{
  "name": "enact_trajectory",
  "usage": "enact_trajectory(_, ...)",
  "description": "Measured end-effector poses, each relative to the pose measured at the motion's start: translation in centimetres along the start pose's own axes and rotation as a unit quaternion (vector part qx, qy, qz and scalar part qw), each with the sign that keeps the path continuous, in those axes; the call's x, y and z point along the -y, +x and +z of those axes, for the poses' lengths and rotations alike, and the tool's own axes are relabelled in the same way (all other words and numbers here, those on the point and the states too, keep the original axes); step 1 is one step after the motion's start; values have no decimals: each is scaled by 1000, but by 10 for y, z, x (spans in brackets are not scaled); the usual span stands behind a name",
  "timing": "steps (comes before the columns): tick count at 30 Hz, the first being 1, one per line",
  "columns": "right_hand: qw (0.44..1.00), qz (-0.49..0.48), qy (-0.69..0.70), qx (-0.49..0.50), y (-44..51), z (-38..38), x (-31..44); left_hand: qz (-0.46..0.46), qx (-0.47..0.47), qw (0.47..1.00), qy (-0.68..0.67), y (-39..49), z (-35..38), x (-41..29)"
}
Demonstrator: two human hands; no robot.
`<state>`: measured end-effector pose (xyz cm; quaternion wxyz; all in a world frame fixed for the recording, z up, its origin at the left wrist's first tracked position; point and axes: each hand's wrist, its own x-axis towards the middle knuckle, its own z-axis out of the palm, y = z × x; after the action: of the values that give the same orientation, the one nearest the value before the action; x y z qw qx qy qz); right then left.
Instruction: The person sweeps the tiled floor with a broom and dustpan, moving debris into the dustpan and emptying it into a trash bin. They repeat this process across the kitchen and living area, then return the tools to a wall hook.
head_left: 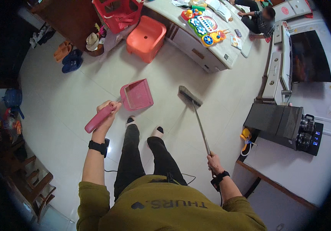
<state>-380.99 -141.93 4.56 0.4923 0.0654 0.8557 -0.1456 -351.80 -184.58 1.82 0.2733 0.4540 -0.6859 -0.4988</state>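
My left hand [107, 111] grips the pink handle of a long-handled dustpan [139, 95]. The pan is ahead of my left foot, its open side turned to the right and its comb teeth along the left. In my right hand [215, 164] is the metal stick of a broom [201, 127]. Grey bristles of the broom head [190, 96] are at the tiled floor [171, 69], apart from the dustpan and to its right. Whether the dustpan touches the floor is hard to tell.
An orange plastic stool [146, 37] stands ahead, beside a stone-topped table [226, 55] bearing toys. Blue slippers [72, 61] and orange slippers [62, 51] lie ahead left. To the right is a black drinks machine [273, 124]. A person [262, 21] sits beyond the table. Wooden furniture [35, 187] stands left.
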Motion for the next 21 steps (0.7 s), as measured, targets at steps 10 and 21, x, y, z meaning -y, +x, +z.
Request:
enact_trajectory(10,990,33,30,131,-48,137,23,47,12,998,51,-7,24,22)
enact_trajectory(21,952,61,282,98,-207,122,-42,134,64,988,28,22,-19,50)
